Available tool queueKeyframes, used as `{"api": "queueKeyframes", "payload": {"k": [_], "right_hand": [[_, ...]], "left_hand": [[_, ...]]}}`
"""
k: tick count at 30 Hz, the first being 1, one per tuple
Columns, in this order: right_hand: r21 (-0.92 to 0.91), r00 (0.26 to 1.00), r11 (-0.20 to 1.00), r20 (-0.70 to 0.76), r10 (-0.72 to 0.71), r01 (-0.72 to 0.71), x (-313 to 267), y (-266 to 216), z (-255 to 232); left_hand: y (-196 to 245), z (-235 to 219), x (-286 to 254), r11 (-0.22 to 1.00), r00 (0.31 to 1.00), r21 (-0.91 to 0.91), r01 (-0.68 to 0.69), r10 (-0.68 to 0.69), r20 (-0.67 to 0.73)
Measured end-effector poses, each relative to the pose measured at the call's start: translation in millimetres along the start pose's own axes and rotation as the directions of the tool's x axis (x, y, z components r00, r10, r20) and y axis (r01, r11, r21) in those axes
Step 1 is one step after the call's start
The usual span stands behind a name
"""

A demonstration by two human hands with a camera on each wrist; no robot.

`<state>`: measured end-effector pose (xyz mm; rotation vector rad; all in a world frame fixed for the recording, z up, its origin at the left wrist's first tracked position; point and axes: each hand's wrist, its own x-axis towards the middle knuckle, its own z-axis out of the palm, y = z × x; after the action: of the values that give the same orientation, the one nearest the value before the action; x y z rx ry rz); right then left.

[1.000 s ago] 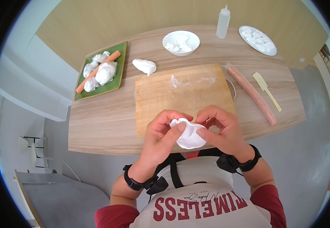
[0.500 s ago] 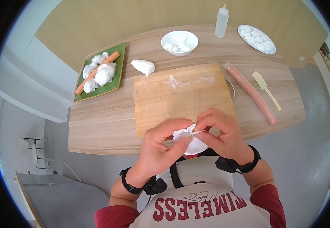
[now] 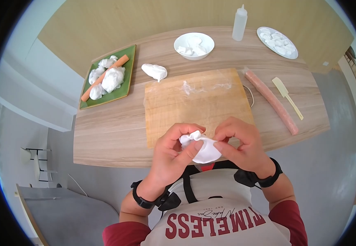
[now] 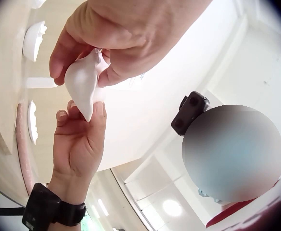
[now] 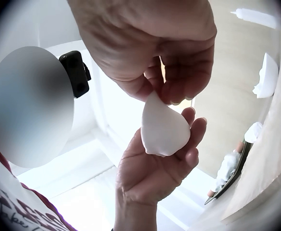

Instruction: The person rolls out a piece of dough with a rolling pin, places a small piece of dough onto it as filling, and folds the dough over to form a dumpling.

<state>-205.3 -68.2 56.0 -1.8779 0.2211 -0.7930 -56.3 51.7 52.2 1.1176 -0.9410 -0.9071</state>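
Observation:
Above the near edge of the cutting board [image 3: 198, 104], both hands hold a white dough dumpling [image 3: 208, 153]. It looks smooth and plump, with a ruffled, gathered edge at the left hand. My left hand [image 3: 171, 155] grips that gathered side, thumb in front and fingers behind. My right hand [image 3: 243, 146] pinches the pointed right corner between thumb and index finger. In the left wrist view the dumpling [image 4: 80, 85] bulges between the left fingers and thumb and tapers toward the right hand [image 4: 78, 144]. From the right wrist, the dumpling [image 5: 163, 127] rests against the left fingers [image 5: 196, 132].
Behind the board are a white lump [image 3: 155, 72], a bowl of white pieces [image 3: 194, 56] and a squeeze bottle [image 3: 239, 25]. A green tray [image 3: 122, 89] with wrapped lumps stands left. On the right lie a long pink roll [image 3: 271, 101], a spatula [image 3: 286, 96] and a plate of dumplings [image 3: 264, 40].
The right fingers moved in to the middle of the dumpling's upper edge, then back out to its right corner. The gathered part at the left hand now stands up more.

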Motion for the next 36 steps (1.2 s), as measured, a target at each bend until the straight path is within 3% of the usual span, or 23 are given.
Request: {"api": "queueKeyframes", "payload": {"k": [3,7,14,17,19,20,22,26,29,32,34,36], "right_hand": [[-0.090,0.990,0.986,0.051,-0.134,0.138,1.9,-2.1,1.0],[-0.139,0.970,0.960,0.069,-0.234,0.242,3.7,-3.7,4.6],[-0.187,0.967,0.949,0.055,-0.250,0.256,4.3,-8.3,9.1],[-0.209,0.968,0.946,0.053,-0.244,0.250,3.7,-7.1,9.6],[-0.106,0.994,0.989,0.027,-0.103,0.105,1.6,-7.0,9.7],[-0.106,0.994,0.989,0.027,-0.104,0.106,-0.1,-5.5,10.1],[0.044,0.997,0.998,-0.059,-0.044,0.047,-4.0,-2.1,10.6],[0.025,0.997,0.999,-0.066,-0.035,0.037,-11.0,-3.6,8.2],[-0.072,0.999,0.997,-0.018,-0.031,0.029,-13.2,-2.2,10.6],[-0.111,0.997,0.991,-0.028,-0.073,0.069,-11.7,-2.7,10.5],[-0.162,0.975,0.962,0.004,-0.222,0.220,-8.9,-3.5,9.9],[-0.186,0.970,0.953,0.014,-0.242,0.240,-7.3,-4.7,10.0]], "left_hand": [[-0.7,-2.4,-0.3,0.999,0.999,-0.038,0.014,-0.013,0.033],[4.2,-1.0,-1.4,0.995,0.998,0.098,-0.033,0.028,0.055],[5.0,-4.0,-2.4,0.931,0.973,0.290,-0.222,0.194,0.123],[7.5,-2.1,-2.1,0.918,0.973,0.325,-0.226,0.197,0.119],[7.2,-2.8,-2.9,0.949,0.988,0.278,-0.148,0.127,0.091],[7.0,-3.0,-3.5,0.971,0.996,0.228,-0.069,0.056,0.065],[6.9,-1.5,-4.6,0.982,0.998,0.182,-0.049,0.043,0.037],[2.5,1.0,-4.5,0.999,0.997,0.031,-0.021,0.023,-0.070],[2.9,2.1,-3.2,0.995,0.998,0.082,-0.058,0.061,-0.034],[2.2,0.4,-3.4,0.991,0.996,0.110,-0.077,0.081,-0.028],[4.9,-1.3,-4.5,0.987,0.996,0.139,-0.086,0.087,-0.004],[5.3,-2.8,-4.5,0.981,0.996,0.167,-0.094,0.092,0.024]]}}
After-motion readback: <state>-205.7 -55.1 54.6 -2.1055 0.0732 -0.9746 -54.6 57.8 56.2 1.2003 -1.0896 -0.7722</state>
